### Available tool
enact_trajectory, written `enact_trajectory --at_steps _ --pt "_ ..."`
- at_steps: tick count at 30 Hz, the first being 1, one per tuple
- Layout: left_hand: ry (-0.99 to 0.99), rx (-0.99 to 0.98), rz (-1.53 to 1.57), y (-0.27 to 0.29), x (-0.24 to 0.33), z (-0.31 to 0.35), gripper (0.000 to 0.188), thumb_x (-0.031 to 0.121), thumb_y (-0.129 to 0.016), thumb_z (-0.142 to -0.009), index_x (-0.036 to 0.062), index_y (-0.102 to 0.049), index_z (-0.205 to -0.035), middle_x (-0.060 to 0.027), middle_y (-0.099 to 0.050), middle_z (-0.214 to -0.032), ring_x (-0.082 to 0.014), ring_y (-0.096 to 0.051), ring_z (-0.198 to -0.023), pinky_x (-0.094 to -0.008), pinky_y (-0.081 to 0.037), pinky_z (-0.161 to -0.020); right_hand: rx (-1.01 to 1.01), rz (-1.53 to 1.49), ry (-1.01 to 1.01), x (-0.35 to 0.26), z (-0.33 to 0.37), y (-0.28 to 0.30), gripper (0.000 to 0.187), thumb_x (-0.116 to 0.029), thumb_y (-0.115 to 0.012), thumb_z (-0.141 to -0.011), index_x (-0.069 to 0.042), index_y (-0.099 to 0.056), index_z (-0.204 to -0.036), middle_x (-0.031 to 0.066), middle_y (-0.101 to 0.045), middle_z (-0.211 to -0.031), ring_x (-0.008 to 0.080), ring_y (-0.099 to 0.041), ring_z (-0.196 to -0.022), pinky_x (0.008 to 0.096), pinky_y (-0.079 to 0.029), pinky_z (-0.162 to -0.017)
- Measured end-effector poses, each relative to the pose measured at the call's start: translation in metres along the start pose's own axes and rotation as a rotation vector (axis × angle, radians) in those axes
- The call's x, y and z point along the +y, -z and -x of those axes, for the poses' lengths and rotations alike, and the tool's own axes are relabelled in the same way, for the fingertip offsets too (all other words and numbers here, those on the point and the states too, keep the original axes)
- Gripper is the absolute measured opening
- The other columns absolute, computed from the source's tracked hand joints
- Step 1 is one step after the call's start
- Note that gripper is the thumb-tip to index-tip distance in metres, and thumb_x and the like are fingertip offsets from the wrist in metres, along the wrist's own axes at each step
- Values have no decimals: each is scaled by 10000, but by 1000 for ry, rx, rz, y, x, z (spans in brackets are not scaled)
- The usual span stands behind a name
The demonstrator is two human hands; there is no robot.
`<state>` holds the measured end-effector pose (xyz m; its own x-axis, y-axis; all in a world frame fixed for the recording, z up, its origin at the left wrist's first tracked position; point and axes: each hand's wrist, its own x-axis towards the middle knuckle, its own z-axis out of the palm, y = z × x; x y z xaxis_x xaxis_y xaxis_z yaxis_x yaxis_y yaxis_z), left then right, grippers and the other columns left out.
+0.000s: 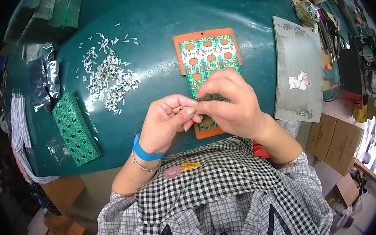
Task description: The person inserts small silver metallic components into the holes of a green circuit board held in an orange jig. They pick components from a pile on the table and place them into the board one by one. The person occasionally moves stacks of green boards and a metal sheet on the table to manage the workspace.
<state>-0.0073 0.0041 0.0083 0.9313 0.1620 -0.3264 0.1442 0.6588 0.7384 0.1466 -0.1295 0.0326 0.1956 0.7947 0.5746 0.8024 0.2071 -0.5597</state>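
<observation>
My left hand [170, 116] and my right hand [233, 103] meet above the near part of a green circuit board panel [201, 60]. Thumb and fingers are pinched together on both hands, tip to tip; whatever lies between them is too small and hidden to name. The panel has rows of round cut-outs and rests on an orange plate [179, 52], which shows around its edges. Part of the panel is covered by my fingers. To the left of my hands, small white parts [113, 79] lie in a loose pile, with several scattered around it.
A stack of green panels [75, 128] stands at the left beside silvery bags [46, 80] and a bundle of white wires [19, 122]. More stacked boards [50, 18] are at the far left. A grey metal plate [296, 64] lies at right, near tools [326, 36] and a cardboard box [335, 143].
</observation>
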Motion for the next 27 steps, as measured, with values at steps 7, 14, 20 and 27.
enact_trajectory --at_steps 7,14,20,27 --pt "20 24 152 11 4 0 253 56 -573 -977 -48 -623 -1202 -113 -709 -955 -78 -588 -712 -181 -411 -562 -48 -143 -315 6 14 36 160 -23 -780 -654 -50 -658 -754 55 -613 -921 257 -584 -891 364 -488 -749" --pt "-6 94 119 30 6 2 147 119 -617 -968 -2 -642 -1048 -124 -699 -892 -77 -508 -604 -169 -304 -453 -191 -121 -370 15 56 37 147 19 -752 -657 -32 -641 -740 60 -601 -981 273 -549 -966 375 -470 -815" --pt "13 115 127 28 8 3 124 136 -623 -967 14 -627 -988 -70 -626 -808 -67 -461 -583 -165 -295 -465 -173 -71 -354 15 59 32 154 12 -762 -656 -34 -649 -749 58 -603 -987 281 -547 -982 386 -472 -823" --pt "22 121 134 28 6 3 128 125 -609 -970 5 -624 -1015 -67 -622 -817 -64 -446 -581 -165 -292 -468 -191 -54 -356 15 60 31 162 2 -775 -657 -35 -653 -756 55 -604 -988 283 -546 -984 388 -472 -823"
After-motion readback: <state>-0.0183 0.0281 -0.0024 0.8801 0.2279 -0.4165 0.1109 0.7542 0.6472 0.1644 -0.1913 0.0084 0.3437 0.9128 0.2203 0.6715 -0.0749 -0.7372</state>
